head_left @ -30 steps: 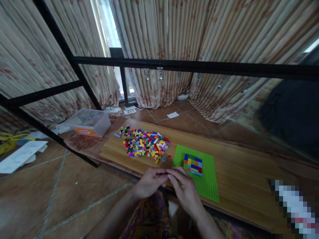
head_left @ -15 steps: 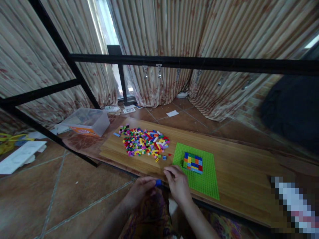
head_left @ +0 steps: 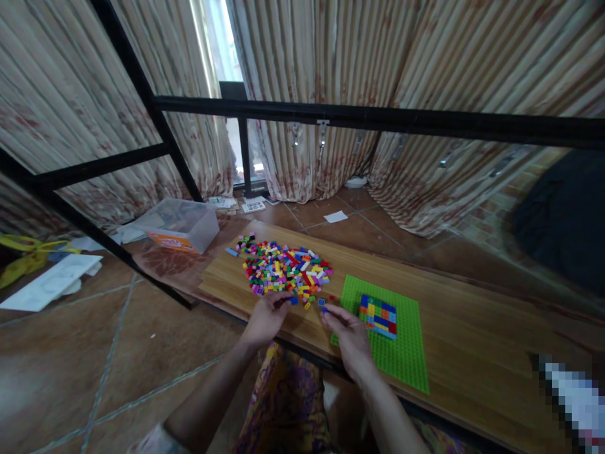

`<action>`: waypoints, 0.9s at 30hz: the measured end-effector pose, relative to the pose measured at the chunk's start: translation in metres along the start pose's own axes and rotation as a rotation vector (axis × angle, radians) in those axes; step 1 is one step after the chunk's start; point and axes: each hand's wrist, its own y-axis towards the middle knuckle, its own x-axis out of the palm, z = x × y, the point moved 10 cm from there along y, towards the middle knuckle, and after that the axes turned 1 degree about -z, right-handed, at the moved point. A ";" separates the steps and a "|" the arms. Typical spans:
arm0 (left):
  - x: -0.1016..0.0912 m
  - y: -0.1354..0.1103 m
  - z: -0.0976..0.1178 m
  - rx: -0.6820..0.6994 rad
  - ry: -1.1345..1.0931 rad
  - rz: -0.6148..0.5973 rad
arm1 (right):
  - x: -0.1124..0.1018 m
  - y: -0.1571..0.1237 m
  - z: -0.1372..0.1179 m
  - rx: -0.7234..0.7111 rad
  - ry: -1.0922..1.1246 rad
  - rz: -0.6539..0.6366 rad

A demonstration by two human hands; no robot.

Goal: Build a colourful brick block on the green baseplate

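Observation:
My left hand (head_left: 265,320) pinches a blue toy brick (head_left: 293,301) at the near edge of a pile of loose coloured bricks (head_left: 278,265). My right hand (head_left: 352,339) is closed, with a small blue brick (head_left: 324,309) at its fingertips. Just beyond those fingertips lies a blue brick with a pale mark (head_left: 322,302), beside a yellow brick (head_left: 307,306). Under and beyond my right hand is a green baseplate (head_left: 409,343). A flat rectangle of multicoloured bricks (head_left: 378,315) stands on it.
The wooden board (head_left: 472,340) bears everything. A clear plastic bin (head_left: 203,230) with an orange label stands at its far left. Black metal bars (head_left: 368,113) cross ahead in front of curtains (head_left: 283,57). A pixelated patch (head_left: 571,391) covers something at the right.
My left hand has carried its blue brick forward to the pile's edge. My right hand has shifted slightly, and a small blue brick now shows at its fingertips. The view has swung a little left.

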 end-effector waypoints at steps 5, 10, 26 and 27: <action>0.004 0.013 0.022 0.197 0.311 0.025 | -0.002 0.000 -0.006 -0.085 -0.167 0.000; 0.006 0.011 0.021 0.279 0.309 0.084 | 0.021 0.002 -0.033 -0.375 -0.638 -0.031; 0.004 -0.007 0.018 0.375 0.186 0.108 | 0.038 0.033 -0.059 -0.512 -0.916 0.048; 0.004 -0.006 0.018 0.370 0.176 0.105 | 0.041 0.036 -0.059 -0.512 -0.946 0.036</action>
